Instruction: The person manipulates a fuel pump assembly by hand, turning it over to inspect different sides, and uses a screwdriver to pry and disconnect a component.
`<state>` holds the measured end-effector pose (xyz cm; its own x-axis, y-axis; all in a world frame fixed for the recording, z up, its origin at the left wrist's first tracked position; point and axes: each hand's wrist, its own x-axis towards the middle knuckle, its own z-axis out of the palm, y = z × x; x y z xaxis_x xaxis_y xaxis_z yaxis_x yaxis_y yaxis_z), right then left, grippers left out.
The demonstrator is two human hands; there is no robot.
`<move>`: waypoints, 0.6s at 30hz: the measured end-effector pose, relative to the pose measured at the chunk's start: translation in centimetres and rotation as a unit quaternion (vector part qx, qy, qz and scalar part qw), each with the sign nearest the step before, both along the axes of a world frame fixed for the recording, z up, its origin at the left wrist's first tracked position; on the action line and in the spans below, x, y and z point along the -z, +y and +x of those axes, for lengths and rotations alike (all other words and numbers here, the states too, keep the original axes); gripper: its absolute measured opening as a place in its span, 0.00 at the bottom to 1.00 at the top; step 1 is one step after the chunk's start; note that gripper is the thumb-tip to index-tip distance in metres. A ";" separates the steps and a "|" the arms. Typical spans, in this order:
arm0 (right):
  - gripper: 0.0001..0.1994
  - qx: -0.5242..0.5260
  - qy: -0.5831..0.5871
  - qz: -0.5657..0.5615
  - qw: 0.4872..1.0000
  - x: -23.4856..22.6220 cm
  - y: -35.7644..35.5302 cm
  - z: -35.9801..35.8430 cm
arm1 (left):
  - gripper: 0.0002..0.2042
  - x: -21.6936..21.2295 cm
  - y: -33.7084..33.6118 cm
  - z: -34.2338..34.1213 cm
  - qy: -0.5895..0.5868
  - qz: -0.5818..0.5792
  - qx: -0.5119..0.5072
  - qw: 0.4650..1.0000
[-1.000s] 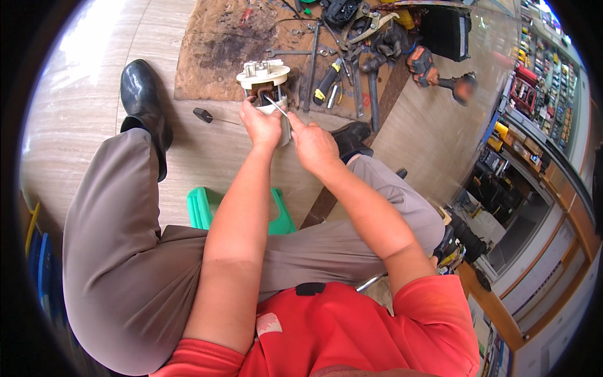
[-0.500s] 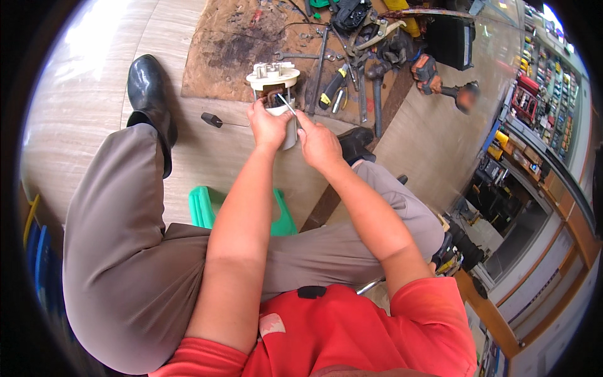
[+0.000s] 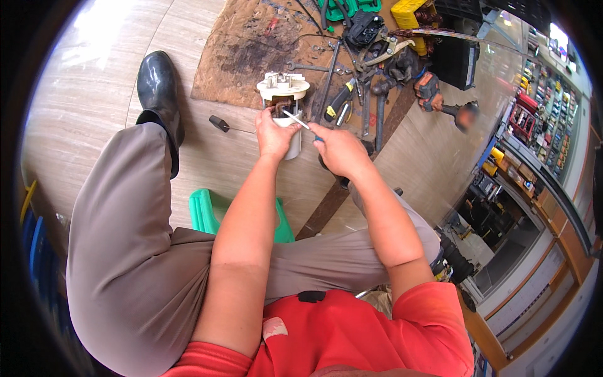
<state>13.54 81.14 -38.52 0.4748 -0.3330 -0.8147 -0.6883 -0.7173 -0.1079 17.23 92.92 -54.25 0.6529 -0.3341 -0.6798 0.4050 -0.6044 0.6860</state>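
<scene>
A white plastic fuel pump assembly [image 3: 283, 88] stands upright in front of me, with a round top plate, brown hose inside and a pale cup below. My left hand [image 3: 274, 136] is wrapped round its cup, thumb and fingers on the rim. In my right hand [image 3: 342, 151] is a screwdriver [image 3: 296, 118]; its thin metal shaft slants up and left into the gap under the top plate. Its tip lies among the dark inner parts, too small to tell what it touches. My right fingers cover most of the handle.
Stained cardboard [image 3: 217, 78] carries a hammer [image 3: 380, 116], a wrench [image 3: 314, 67], a yellow-and-black utility knife [image 3: 339, 102] and a puller [image 3: 391, 54]. A cordless power tool [image 3: 429, 93] lies to the right. A small black block [image 3: 219, 123] and a green stool [image 3: 202, 210] are nearer me.
My right hand has shifted right and slightly down, and the screwdriver shaft lies flatter. My left hand still holds the pump's cup. The whole scene has shifted a little down and right.
</scene>
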 end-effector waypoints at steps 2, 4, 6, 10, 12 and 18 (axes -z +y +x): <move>0.20 -0.022 0.030 0.001 0.999 0.5 0.3 0.4 | 0.37 0.1 -0.1 0.1 0.004 0.005 0.003 1.000; 0.19 -0.016 0.053 -0.017 0.998 0.3 0.4 0.9 | 0.37 0.0 0.0 0.0 0.019 0.002 0.008 1.000; 0.20 -0.004 0.071 -0.034 0.997 0.2 0.8 1.0 | 0.37 0.0 -0.1 0.3 0.017 -0.002 0.013 1.000; 0.21 0.018 0.030 -0.091 0.995 0.1 2.0 -0.4 | 0.36 -0.3 -1.3 1.5 -0.029 -0.043 0.030 0.998; 0.22 0.030 -0.017 -0.144 0.989 -1.1 2.0 -0.7 | 0.35 -1.5 -2.6 2.8 -0.064 -0.071 0.039 0.995; 0.22 0.121 -0.143 -0.130 0.974 -7.3 -1.6 -1.9 | 0.38 -6.9 -6.3 5.5 -0.138 -0.161 0.021 0.977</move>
